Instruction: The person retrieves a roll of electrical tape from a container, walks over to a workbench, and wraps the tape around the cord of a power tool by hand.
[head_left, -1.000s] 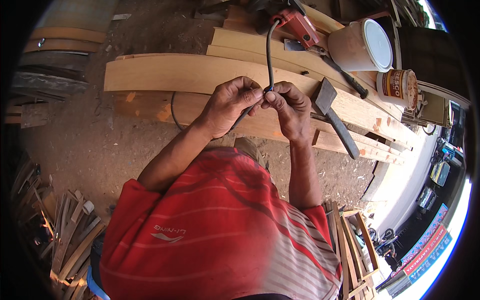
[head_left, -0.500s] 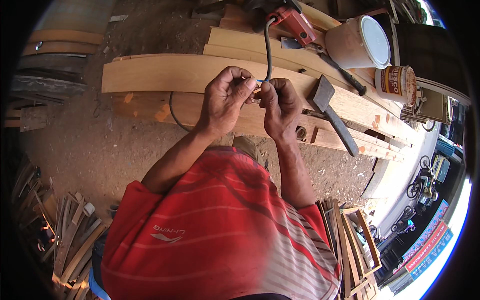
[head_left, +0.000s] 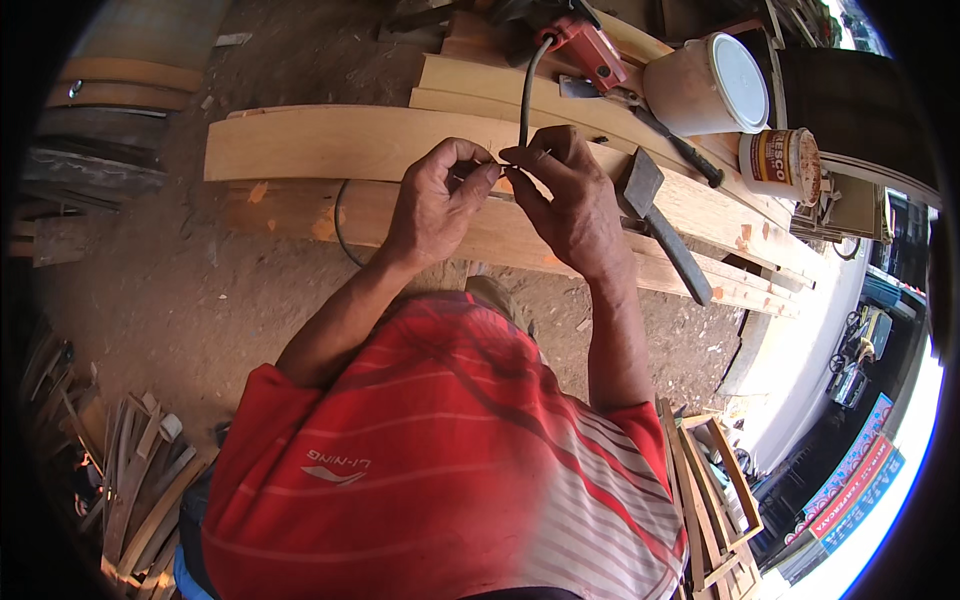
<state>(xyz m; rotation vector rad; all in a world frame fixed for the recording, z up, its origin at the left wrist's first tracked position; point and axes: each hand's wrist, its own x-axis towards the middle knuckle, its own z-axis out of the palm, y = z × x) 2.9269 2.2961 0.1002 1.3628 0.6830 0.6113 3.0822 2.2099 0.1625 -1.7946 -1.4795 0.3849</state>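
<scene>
Above the planks, my two hands meet at their fingertips, by the lower end of a dark power cable (head_left: 526, 100). That cable runs down from a red power tool (head_left: 592, 52). My left hand (head_left: 437, 205) is closed in a pinch on a thin wire. My right hand (head_left: 575, 200), its back turned up, pinches at the same wire from the other side. Between the fingertips only a small dark bit of wire shows; how the strands lie is hidden. Right of my right hand, a hammer (head_left: 680, 260) with a broad dark head rests across the planks.
Long pale planks (head_left: 310, 145) lie side by side across the work area. A lidded white bucket (head_left: 690, 92), a smaller tub (head_left: 768, 165) and a dark-handled tool (head_left: 688, 152) stand or lie at far right. Another cable (head_left: 342, 225) loops below the planks. Wood scraps (head_left: 150, 480) pile up at near left.
My right hand has rolled over, its back now up and its fingers reaching left across the cable end. The blue wire seen before no longer shows. My left hand stays nearly in place.
</scene>
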